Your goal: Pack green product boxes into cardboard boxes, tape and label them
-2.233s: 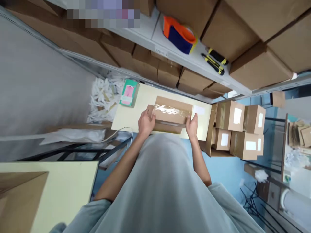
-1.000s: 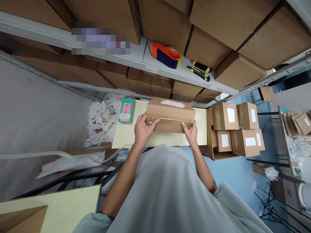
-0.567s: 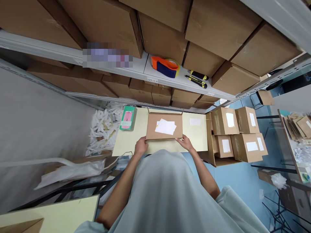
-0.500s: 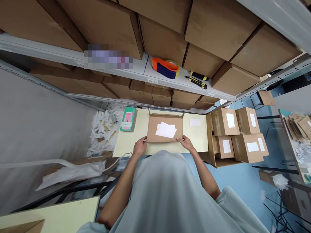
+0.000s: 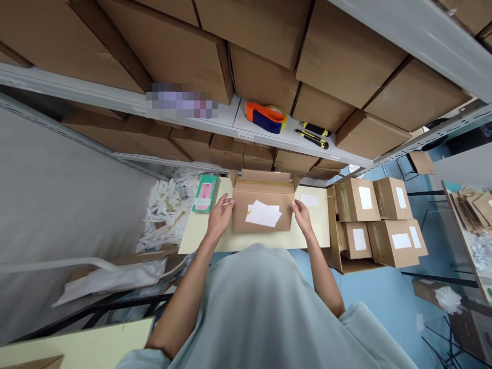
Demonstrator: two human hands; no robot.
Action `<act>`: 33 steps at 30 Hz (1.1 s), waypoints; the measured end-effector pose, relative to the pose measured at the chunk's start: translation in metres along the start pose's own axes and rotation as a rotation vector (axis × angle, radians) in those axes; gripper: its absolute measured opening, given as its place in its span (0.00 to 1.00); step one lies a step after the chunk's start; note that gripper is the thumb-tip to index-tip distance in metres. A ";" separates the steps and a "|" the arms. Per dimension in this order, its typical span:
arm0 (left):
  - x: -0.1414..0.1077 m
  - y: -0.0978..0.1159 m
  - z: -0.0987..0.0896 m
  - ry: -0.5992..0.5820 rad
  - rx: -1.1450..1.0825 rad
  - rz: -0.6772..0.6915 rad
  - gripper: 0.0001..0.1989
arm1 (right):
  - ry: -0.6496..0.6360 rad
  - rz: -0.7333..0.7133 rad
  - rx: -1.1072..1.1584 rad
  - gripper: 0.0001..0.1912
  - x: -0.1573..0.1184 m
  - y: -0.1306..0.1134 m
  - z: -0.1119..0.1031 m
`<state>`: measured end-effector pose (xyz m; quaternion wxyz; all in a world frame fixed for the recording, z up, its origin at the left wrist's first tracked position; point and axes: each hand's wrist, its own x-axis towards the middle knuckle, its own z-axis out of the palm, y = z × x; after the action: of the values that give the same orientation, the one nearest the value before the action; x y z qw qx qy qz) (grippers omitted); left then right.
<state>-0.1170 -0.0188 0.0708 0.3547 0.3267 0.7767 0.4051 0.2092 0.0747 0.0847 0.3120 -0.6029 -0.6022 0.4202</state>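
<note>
An open cardboard box (image 5: 238,218) lies on the pale table, its far flap (image 5: 265,176) raised and small side flaps standing at its back corners. White paper labels (image 5: 264,213) overlap on its brown face. My left hand (image 5: 220,218) is at the box's left edge, fingers apart and partly stretched out. At the right edge is my right hand (image 5: 302,215), its fingers loosely bent beside the cardboard. Whether either hand presses on the box is hard to see.
A green box with a pink panel (image 5: 206,193) stands left on the table (image 5: 196,230); a white slip (image 5: 309,200) lies right. Labelled cartons (image 5: 355,197) are stacked to the right. Paper strips (image 5: 165,205) heap up left. A tape dispenser (image 5: 265,118) and cutters (image 5: 313,138) lie on the shelf above.
Both hands have moved from the box's front corners farther up along its sides. The back flap and side flaps now stand out more. The view has tilted slightly upward.
</note>
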 end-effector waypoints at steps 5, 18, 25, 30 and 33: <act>-0.031 -0.010 -0.001 0.016 -0.164 -0.019 0.38 | -0.100 0.063 0.185 0.39 -0.033 0.005 -0.006; -0.060 0.022 -0.012 0.158 0.245 0.314 0.27 | 0.165 -0.133 -0.211 0.33 -0.058 -0.011 -0.022; -0.024 0.034 0.014 -0.130 0.434 0.362 0.30 | -0.098 -0.270 -0.412 0.22 -0.025 -0.028 -0.015; -0.036 0.010 -0.002 -0.102 0.447 0.378 0.23 | 0.039 -0.237 -0.386 0.21 -0.026 -0.003 -0.015; -0.053 0.001 -0.011 -0.042 0.428 0.343 0.19 | 0.054 -0.201 -0.342 0.21 -0.035 0.012 -0.013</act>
<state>-0.0979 -0.0652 0.0912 0.2199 0.5295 0.7703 0.2792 0.2287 0.0412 0.0848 0.2615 -0.5947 -0.7135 0.2625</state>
